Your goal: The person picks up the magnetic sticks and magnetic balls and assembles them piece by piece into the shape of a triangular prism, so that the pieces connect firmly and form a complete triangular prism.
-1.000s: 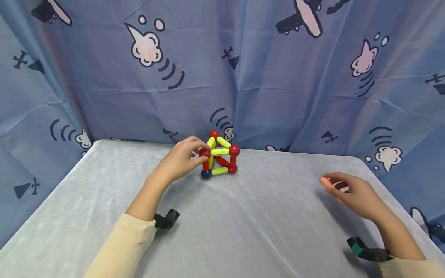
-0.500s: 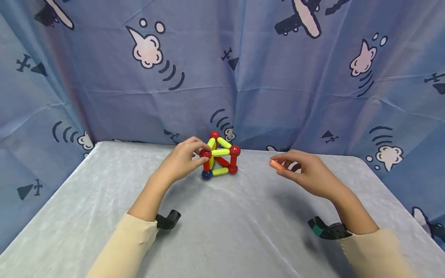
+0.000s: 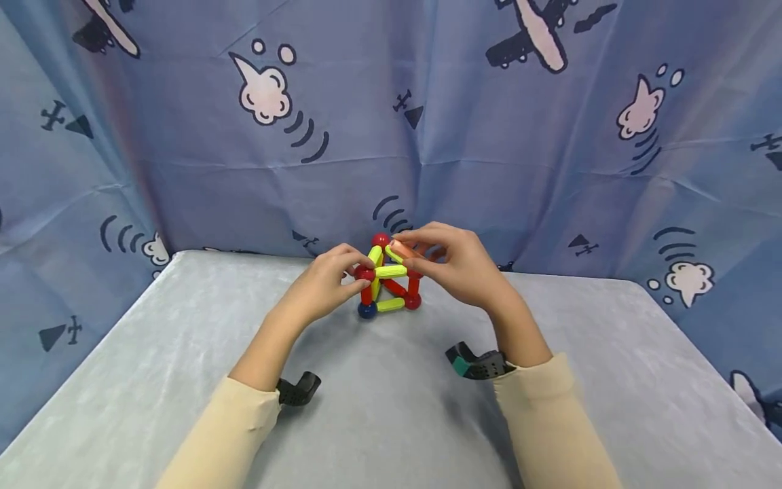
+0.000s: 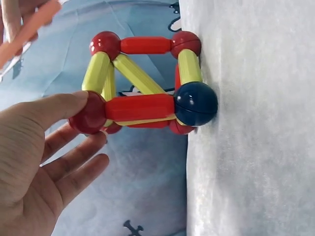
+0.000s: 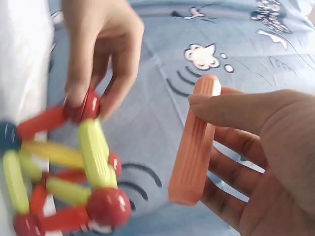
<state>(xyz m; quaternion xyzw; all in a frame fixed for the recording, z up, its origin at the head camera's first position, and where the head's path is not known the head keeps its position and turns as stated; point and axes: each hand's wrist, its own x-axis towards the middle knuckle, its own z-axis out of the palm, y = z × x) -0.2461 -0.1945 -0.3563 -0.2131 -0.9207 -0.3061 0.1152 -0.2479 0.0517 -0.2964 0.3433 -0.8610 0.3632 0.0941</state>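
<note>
A frame built of red and yellow-green rods with ball joints stands on the table; its balls are red except one dark blue ball (image 4: 196, 103) at a lower corner. My left hand (image 3: 326, 282) pinches a red ball (image 4: 88, 114) at the frame's upper near-left corner, thumb on one side and fingers on the other. My right hand (image 3: 458, 261) pinches an orange ribbed rod (image 5: 194, 142) between thumb and fingers. In the head view this rod overlaps the frame's upper right side; in the right wrist view it is apart from the frame.
The pale cloth-covered table (image 3: 391, 407) ends at a blue printed curtain (image 3: 342, 122) close behind the frame. A black wrist camera (image 3: 479, 363) sits on the right wrist, and a similar camera (image 3: 299, 389) on the left.
My right hand has swept left across the table with the orange rod, from the far right to the frame. The left hand has kept its pinch on the red ball.
</note>
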